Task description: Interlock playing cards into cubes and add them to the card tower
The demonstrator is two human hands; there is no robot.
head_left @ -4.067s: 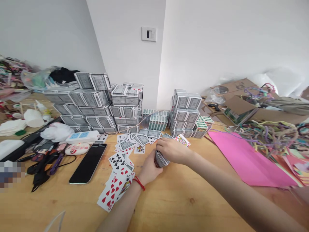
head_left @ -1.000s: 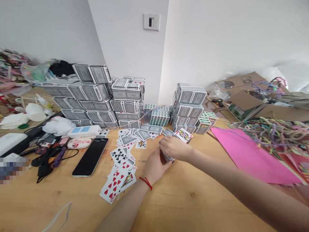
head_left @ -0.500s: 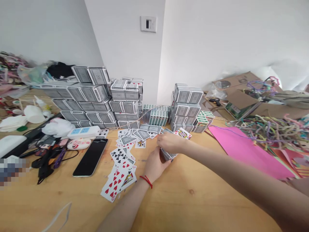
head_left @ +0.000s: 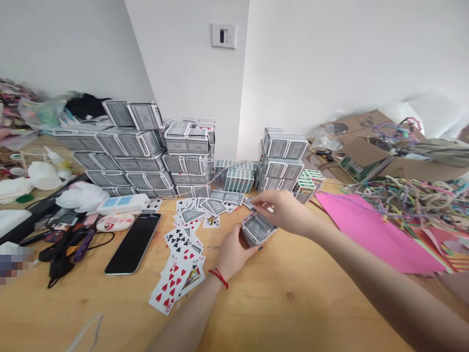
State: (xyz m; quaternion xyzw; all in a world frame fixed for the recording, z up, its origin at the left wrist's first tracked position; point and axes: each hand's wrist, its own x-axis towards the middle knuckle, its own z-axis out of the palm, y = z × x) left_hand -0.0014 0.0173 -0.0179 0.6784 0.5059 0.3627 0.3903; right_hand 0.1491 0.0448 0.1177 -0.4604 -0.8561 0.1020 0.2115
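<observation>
Grey card block (head_left: 257, 231) at frame centre: clasped it in left hand (head_left: 235, 252), lifted right hand (head_left: 286, 209) off, pinch unclear, apparently freeing its top.

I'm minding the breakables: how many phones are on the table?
1 visible: the phone, lying screen up left of the loose cards, with the left hand farther right. Others could be hidden.

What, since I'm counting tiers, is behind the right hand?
Behind the right hand stands a card stack, its upper tiers visible. The hand covers the stack's foot, so its lowest part cannot be fully seen.
</observation>
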